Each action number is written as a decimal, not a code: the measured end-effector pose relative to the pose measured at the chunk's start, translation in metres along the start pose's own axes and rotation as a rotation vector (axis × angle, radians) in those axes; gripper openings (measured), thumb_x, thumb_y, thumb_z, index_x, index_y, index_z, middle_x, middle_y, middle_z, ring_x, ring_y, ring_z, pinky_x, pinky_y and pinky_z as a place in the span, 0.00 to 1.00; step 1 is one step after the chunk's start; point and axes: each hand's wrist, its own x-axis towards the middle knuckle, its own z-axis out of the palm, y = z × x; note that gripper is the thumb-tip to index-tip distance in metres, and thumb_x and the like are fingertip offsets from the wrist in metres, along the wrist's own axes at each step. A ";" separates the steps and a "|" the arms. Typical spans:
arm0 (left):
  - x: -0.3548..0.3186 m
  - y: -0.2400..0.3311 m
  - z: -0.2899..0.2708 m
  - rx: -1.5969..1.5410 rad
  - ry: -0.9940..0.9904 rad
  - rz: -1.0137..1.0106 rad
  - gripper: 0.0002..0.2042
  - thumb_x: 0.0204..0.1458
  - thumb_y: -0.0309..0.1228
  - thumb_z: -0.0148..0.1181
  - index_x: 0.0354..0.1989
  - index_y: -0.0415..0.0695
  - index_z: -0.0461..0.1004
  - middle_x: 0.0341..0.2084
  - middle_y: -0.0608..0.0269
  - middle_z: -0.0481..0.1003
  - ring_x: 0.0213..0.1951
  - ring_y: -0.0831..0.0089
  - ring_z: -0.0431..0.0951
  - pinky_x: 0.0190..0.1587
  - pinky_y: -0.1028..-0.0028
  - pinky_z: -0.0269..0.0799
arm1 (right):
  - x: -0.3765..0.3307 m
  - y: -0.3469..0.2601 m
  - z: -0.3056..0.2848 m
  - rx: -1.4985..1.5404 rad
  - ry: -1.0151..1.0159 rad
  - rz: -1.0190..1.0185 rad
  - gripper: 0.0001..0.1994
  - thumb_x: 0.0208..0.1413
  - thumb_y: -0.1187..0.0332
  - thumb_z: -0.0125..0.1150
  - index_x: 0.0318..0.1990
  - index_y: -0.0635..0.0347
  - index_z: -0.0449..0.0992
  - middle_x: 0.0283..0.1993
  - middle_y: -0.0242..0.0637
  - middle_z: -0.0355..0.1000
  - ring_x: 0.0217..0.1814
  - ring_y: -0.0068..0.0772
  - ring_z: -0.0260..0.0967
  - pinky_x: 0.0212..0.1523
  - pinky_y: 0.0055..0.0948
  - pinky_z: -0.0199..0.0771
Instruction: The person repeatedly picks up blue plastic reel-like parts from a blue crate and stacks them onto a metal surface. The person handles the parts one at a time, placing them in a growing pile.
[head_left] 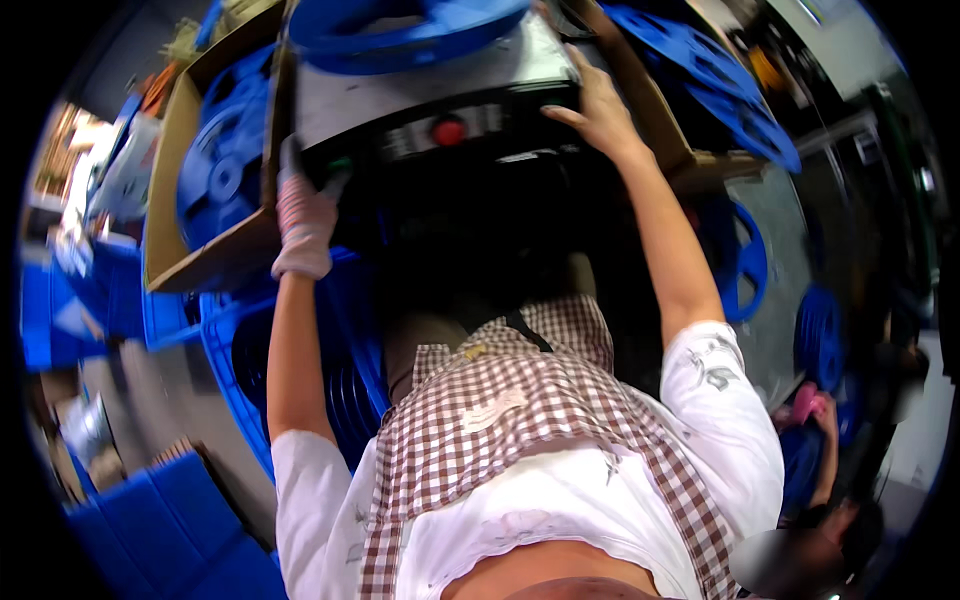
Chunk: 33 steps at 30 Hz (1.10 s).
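A blue plastic ring-shaped part (400, 55) lies on the pale metal top of a machine (345, 105) in front of me. The machine's black front has a round red button (448, 130) and, at its left end, a green button (341, 163). My left hand (303, 225), in a pale striped glove, is at the machine's left front corner, thumb beside the green button and fingers stretched along the edge. My bare right hand (600, 110) rests at the right edge, thumb and fingers spread, nothing visible in it. The ring's far part is cut off.
Cardboard boxes with blue reel flanges stand left (165, 220) and right (670, 130) of the machine. A blue crate (225, 345) with dark discs is below my left forearm. More blue discs (820, 335) stand at right, near another person's hand (825, 415) with something pink.
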 end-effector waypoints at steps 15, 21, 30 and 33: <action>-0.050 0.027 -0.046 -0.147 0.076 0.211 0.18 0.52 0.20 0.59 0.53 0.40 0.73 0.48 0.54 0.75 0.52 0.61 0.74 0.58 0.69 0.68 | -0.332 0.135 -0.068 -0.379 -0.119 0.833 0.23 0.50 0.58 0.62 0.54 0.54 0.74 0.49 0.50 0.72 0.52 0.53 0.68 0.53 0.44 0.67; 0.018 0.080 -0.055 -0.145 0.030 0.295 0.21 0.52 0.19 0.58 0.56 0.42 0.71 0.52 0.53 0.73 0.57 0.59 0.71 0.61 0.67 0.64 | -0.383 0.176 -0.060 -0.652 -0.541 1.041 0.27 0.46 0.56 0.67 0.56 0.50 0.73 0.66 0.39 0.59 0.68 0.54 0.53 0.60 0.52 0.64; 0.111 0.060 -0.029 0.246 -0.036 0.529 0.20 0.53 0.28 0.60 0.56 0.49 0.71 0.47 0.57 0.76 0.49 0.62 0.76 0.52 0.66 0.70 | -0.348 0.182 -0.169 -0.678 0.312 0.689 0.16 0.59 0.57 0.56 0.41 0.63 0.77 0.41 0.48 0.74 0.44 0.51 0.72 0.45 0.41 0.70; 0.120 0.082 -0.036 0.300 -0.163 0.534 0.20 0.47 0.25 0.54 0.52 0.41 0.68 0.48 0.50 0.72 0.52 0.54 0.71 0.57 0.58 0.65 | -0.308 0.113 -0.225 -0.432 0.504 0.920 0.18 0.63 0.58 0.51 0.37 0.66 0.78 0.38 0.45 0.78 0.40 0.40 0.75 0.42 0.35 0.73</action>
